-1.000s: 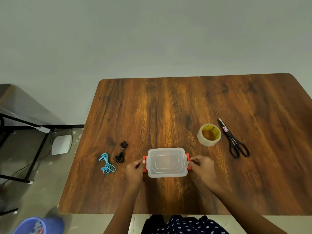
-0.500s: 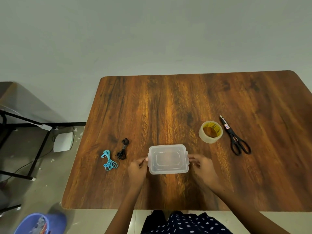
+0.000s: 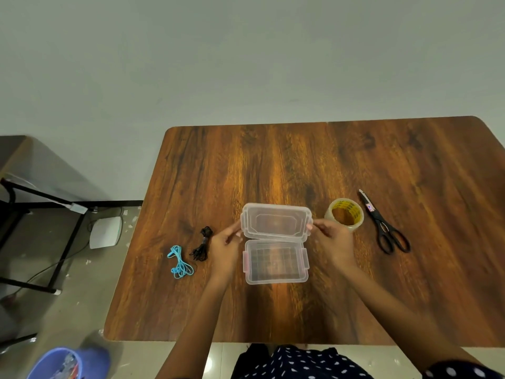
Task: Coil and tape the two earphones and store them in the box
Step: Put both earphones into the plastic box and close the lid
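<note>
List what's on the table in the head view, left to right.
blue earphones → black earphones → left hand → clear box, its lid held up between both hands → right hand → tape roll → scissors.

A plain pale grey-green wall [image 3: 246, 56] is filling the upper half of the view, evenly lit and bare. A wooden counter [image 3: 314, 165] with dark, streaky grain and rounded corners is standing against it, a warm patch of light glowing along its middle. To the left, a black metal frame [image 3: 65, 236] of another piece of furniture is standing on a grey floor [image 3: 68, 305] speckled with small white scraps. A white flat device [image 3: 105, 232] is lying on the floor by the wall, a thin cable trailing nearby. A blue bucket [image 3: 58, 363] is sitting at the lower left corner.
</note>
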